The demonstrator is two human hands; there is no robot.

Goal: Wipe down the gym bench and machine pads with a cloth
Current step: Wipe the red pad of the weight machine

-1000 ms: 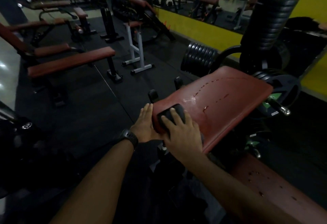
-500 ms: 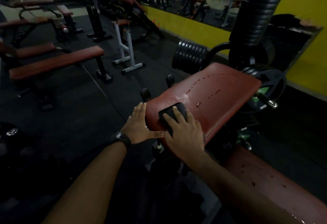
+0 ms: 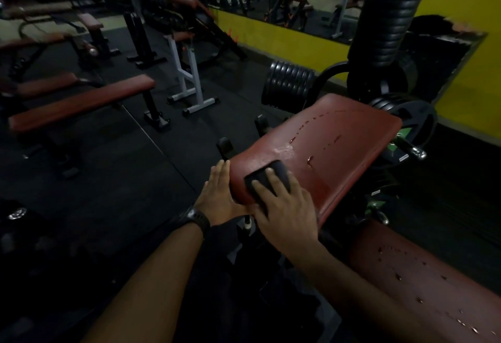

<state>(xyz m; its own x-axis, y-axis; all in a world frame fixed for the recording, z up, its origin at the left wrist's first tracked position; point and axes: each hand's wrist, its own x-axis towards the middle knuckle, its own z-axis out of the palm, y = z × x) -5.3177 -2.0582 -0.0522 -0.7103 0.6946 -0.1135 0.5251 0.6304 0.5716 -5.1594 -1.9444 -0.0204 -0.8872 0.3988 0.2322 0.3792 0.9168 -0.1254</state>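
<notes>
The dark cloth (image 3: pixel 273 177) lay flat under the right hand (image 3: pixel 284 207), whose spread, straight fingers pressed it onto the near corner of the red pad (image 3: pixel 347 150). Just beside it the left hand (image 3: pixel 217 193), a watch (image 3: pixel 200 219) on its wrist, rested straight-fingered against the pad's side edge, gripping nothing. Beyond the fingertips, water droplets (image 3: pixel 310 159) beaded the pad, and stacked weight plates (image 3: pixel 287 85) sat farther out.

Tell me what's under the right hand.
A dark cloth, pressed flat on the red pad by the right hand. The palm hides the cloth's near part and the pad beneath.
</notes>
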